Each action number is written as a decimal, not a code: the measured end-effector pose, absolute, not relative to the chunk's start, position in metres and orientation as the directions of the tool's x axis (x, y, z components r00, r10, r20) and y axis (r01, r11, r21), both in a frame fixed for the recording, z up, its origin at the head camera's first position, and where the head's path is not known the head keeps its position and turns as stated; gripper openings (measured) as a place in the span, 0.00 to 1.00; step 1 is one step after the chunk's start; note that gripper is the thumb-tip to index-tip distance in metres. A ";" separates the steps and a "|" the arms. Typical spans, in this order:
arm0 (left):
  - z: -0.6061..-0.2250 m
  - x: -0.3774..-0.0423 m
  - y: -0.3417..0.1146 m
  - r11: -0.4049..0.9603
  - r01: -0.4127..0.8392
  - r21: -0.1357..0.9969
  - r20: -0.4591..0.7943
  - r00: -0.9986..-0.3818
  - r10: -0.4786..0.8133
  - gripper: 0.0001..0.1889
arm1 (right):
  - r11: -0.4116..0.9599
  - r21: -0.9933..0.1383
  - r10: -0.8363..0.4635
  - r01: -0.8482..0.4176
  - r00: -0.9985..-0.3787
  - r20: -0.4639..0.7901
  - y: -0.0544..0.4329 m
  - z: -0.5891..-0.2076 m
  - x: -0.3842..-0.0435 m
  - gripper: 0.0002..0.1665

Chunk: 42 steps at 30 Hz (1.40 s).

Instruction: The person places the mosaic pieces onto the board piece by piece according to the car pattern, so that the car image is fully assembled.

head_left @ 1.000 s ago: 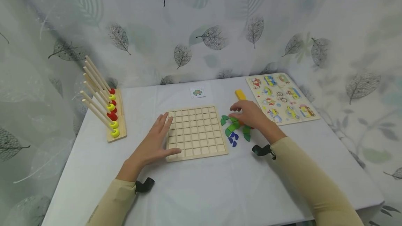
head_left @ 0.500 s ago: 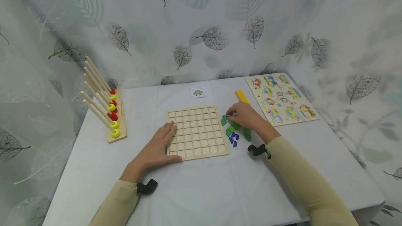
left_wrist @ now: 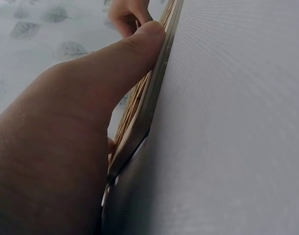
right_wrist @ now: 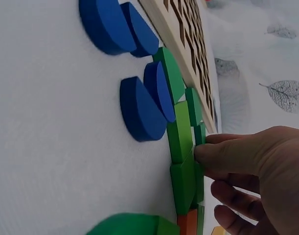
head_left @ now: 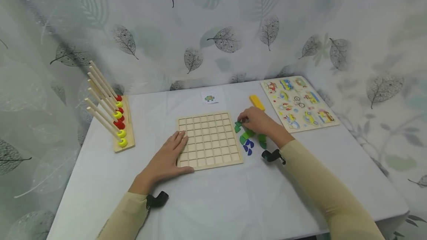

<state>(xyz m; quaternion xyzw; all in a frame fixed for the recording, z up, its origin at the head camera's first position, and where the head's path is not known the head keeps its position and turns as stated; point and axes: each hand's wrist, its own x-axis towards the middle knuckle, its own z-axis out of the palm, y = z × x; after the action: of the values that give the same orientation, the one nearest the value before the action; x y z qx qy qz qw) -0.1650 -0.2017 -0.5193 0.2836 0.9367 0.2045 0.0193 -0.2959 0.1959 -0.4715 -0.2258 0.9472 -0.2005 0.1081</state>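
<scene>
A square wooden grid board [head_left: 210, 140] lies flat on the white-covered table. My left hand [head_left: 163, 156] rests on its left side, fingers extended over the grid; in the left wrist view the thumb [left_wrist: 134, 51] lies along the near edge. To the right of the board, my right hand [head_left: 258, 119] pinches a dark green block [right_wrist: 200, 134] between thumb and index finger. Light green blocks [right_wrist: 180, 134] and an orange block [right_wrist: 187, 223] lie in a group beneath that hand. Several blue half-round blocks [right_wrist: 142, 112] sit beside the green ones.
Behind the right hand lies a yellow block [head_left: 257, 102], near a picture puzzle board [head_left: 293, 101]. A small printed card [head_left: 209, 98] is beyond the grid board. At the left stands a rack of upright pegs [head_left: 130, 136] with red and yellow beads.
My left hand has come down onto the board's left edge. My right hand has shifted slightly left over the green blocks, its fingers closing on one; more of the yellow block shows.
</scene>
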 end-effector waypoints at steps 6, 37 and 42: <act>-0.519 -0.164 -0.206 0.772 0.510 0.379 0.063 -0.847 0.528 0.65 | 0.825 -0.406 -0.466 -0.393 -0.879 -0.097 0.190 -0.474 -0.300 0.19; -0.520 -0.168 -0.200 0.763 0.535 0.363 0.072 -0.833 0.549 0.65 | 0.849 -0.391 -0.425 -0.355 -0.899 -0.108 0.190 -0.472 -0.295 0.21; -0.520 -0.168 -0.203 0.771 0.525 0.360 0.061 -0.838 0.542 0.65 | 0.823 -0.390 -0.467 -0.413 -0.883 -0.052 0.187 -0.468 -0.296 0.20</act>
<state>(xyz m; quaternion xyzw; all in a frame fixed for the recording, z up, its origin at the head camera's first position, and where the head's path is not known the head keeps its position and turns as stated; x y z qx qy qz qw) -0.1682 -0.2026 -0.5202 0.2837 0.9407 0.1843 0.0231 -0.2958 0.1873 -0.4684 -0.2311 0.9520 -0.1870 0.0730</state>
